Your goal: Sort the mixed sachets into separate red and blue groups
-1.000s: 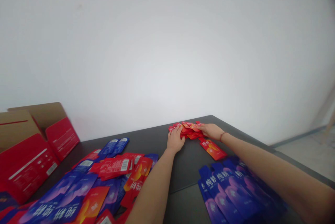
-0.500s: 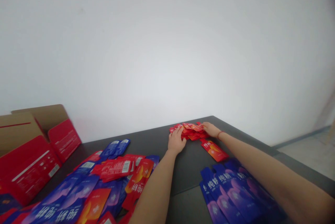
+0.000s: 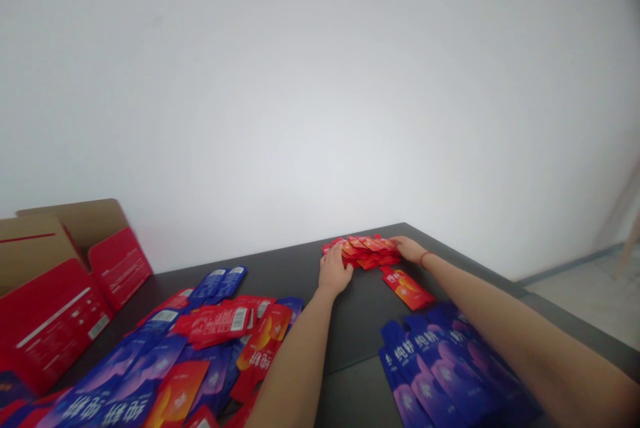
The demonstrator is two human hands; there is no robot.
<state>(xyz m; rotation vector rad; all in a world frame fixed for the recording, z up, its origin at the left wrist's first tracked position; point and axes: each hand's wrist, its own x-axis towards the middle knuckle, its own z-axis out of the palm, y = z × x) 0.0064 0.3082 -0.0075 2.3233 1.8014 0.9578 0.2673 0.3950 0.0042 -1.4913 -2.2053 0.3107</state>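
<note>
A pile of overlapping red-orange pouches (image 3: 369,251) lies near the far corner of the dark table. My left hand (image 3: 335,271) rests at its left end, fingers stretched out over the pouches and thumb apart. At the other end, my right hand (image 3: 409,250), with a red cord at the wrist, has its outstretched fingers against the pouches; its fingertips are partly hidden. Just in front of the pile lies a single red-orange pouch (image 3: 407,289). Nearer, beside my right forearm and partly under it, is a fanned row of blue-purple pouches (image 3: 440,368).
A loose heap of mixed red and blue pouches (image 3: 215,325) covers the table's left side. Behind it stand open red cardboard boxes (image 3: 55,321) with brown insides. A white wall (image 3: 320,115) rises along the table's (image 3: 350,335) back edge.
My right hand has shifted slightly to the right along the end of the red pile. My left hand stays at the left end. The other pouches and boxes lie as before.
</note>
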